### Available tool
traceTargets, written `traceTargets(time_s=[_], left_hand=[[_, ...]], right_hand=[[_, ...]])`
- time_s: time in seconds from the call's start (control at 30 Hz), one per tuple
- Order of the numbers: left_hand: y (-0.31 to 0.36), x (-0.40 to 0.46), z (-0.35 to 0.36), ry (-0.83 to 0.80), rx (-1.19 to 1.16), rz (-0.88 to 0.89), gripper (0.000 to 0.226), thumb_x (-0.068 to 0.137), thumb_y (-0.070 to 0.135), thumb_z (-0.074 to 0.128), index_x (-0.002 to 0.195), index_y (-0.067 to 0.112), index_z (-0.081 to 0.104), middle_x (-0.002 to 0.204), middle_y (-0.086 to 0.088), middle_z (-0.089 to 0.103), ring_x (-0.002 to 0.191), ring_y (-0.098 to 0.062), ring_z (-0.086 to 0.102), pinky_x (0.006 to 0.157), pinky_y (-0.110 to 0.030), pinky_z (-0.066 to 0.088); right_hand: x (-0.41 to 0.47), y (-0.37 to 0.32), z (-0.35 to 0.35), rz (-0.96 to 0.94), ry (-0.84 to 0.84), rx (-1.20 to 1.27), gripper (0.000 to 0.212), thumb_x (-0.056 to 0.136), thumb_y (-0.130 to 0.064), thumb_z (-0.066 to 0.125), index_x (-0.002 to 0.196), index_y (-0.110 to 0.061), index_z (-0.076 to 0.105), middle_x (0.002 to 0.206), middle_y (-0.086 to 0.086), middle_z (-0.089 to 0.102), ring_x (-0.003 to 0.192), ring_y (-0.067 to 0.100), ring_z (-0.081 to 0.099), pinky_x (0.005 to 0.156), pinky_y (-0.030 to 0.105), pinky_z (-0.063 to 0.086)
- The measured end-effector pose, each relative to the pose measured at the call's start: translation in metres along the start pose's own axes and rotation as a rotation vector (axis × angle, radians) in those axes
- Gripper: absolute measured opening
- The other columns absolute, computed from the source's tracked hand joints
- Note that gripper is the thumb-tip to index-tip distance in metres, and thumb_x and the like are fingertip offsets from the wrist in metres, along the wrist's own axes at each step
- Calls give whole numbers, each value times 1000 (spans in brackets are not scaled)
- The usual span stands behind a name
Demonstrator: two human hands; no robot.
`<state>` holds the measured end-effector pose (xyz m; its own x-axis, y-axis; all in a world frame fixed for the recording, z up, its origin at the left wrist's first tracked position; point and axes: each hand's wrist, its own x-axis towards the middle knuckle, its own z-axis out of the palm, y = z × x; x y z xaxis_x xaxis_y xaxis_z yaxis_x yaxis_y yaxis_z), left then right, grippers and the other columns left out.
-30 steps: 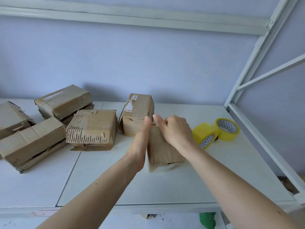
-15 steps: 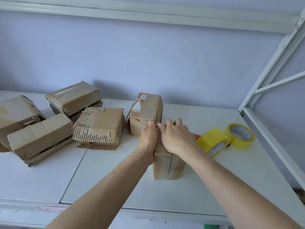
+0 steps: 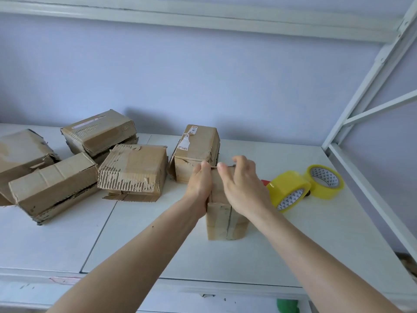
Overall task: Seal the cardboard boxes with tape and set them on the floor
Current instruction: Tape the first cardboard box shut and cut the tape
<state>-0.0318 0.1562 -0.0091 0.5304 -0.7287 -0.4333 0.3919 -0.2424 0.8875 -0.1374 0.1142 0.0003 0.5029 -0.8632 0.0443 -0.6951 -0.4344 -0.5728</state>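
I have the small upright brown cardboard box (image 3: 225, 219) standing on the white tabletop (image 3: 282, 249), near the front and just left of the two yellow rolls of packing tape (image 3: 290, 192). A second ago it leaned, tipped between my hands with its lower flap sagging; half a second ago it came square, and now it sits flat with its near face showing a vertical seam under old tape. My left hand (image 3: 199, 188) lies flat against the box's left side, fingers straight and pressed to the cardboard, steadying it. My right hand (image 3: 242, 188) has changed more: it was cupped over the top a moment back, and now it has lifted a little, fingers relaxed and spread, the thumb near the top edge and close to my left fingertips; I cannot tell whether it touches the flap. I hold no tape in either hand. I judge the box is now positioned and its top flaps pushed down, so the next step is likely a reach right for a roll. Five other worn cardboard boxes (image 3: 133, 171) wait behind and to the left, all on the table, so the job is at an early stage.
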Motion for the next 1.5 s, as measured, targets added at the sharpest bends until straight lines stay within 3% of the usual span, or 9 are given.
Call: traceTargets(time_s=[0.13, 0.27, 0.4, 0.5, 0.6, 0.83, 1.07, 1.27, 1.5], left_hand=[[16, 6, -11, 29, -52, -181, 37, 106, 39, 36, 98, 13, 61, 75, -1, 67, 70, -21, 64, 67, -27, 50], [14, 6, -23, -99, -117, -253, 81, 95, 74, 36, 134, 8, 60, 129, -5, 67, 117, -27, 65, 110, -43, 45], [-7, -13, -34, -94, -90, 63, 79, 88, 81, 39, 148, 31, 45, 153, 10, 45, 143, -15, 40, 117, -50, 35], [-22, -15, -29, -61, 70, 96, 59, 98, 65, 38, 135, 22, 50, 132, 1, 61, 120, -18, 60, 105, -46, 49], [-33, -4, -25, 35, 154, 141, 41, 105, 52, 34, 121, 18, 53, 125, -3, 58, 114, -15, 58, 103, -42, 49], [-41, 3, -20, 13, 25, 159, 32, 108, 43, 38, 107, 15, 54, 110, -7, 63, 101, -16, 63, 89, -36, 55], [-37, -2, -18, 22, -3, 135, 22, 108, 31, 35, 100, 16, 48, 99, -4, 57, 89, -14, 59, 72, -31, 50], [-39, 2, -19, 28, 31, 106, 21, 104, 32, 35, 100, 18, 49, 97, -3, 53, 91, -18, 56, 87, -43, 53], [-34, -4, -17, 60, 50, 86, 23, 105, 34, 32, 107, 19, 49, 103, -5, 56, 97, -23, 59, 91, -44, 54]], right_hand=[[-27, 15, -9, -248, 90, 158, 64, 82, -78, 37, 118, -28, 55, 117, -4, 55, 104, 11, 55, 86, 29, 44], [-13, 4, -21, -232, 161, 11, 66, 79, -81, 38, 94, -20, 56, 90, -5, 65, 85, 18, 60, 73, 34, 45], [21, -10, -33, -19, -87, -97, 69, 89, -76, 41, 70, -10, 45, 66, 4, 55, 73, 28, 59, 61, 34, 41], [29, -21, -2, 84, -199, -172, 67, 95, -72, 33, 93, -11, 61, 105, 15, 66, 102, 34, 63, 77, 36, 46], [26, -29, 28, 188, -173, -208, 68, 101, -63, 21, 135, -12, 52, 132, 16, 51, 123, 37, 52, 94, 42, 39], [20, -24, 47, 119, -22, -312, 63, 104, -57, 18, 123, -13, 59, 121, 12, 50, 112, 34, 54, 78, 41, 33], [-7, -11, 42, 86, -64, -277, 48, 105, -53, 15, 138, -25, 35, 126, 12, 42, 117, 35, 50, 78, 41, 33], [-21, -8, 42, 80, -70, -217, 57, 104, -52, 20, 155, -29, 8, 136, 14, 40, 123, 36, 48, 81, 42, 34], [-39, 5, 38, -20, 98, -100, 49, 102, -56, 31, 136, -22, 38, 130, 5, 53, 117, 27, 56, 79, 37, 42]])
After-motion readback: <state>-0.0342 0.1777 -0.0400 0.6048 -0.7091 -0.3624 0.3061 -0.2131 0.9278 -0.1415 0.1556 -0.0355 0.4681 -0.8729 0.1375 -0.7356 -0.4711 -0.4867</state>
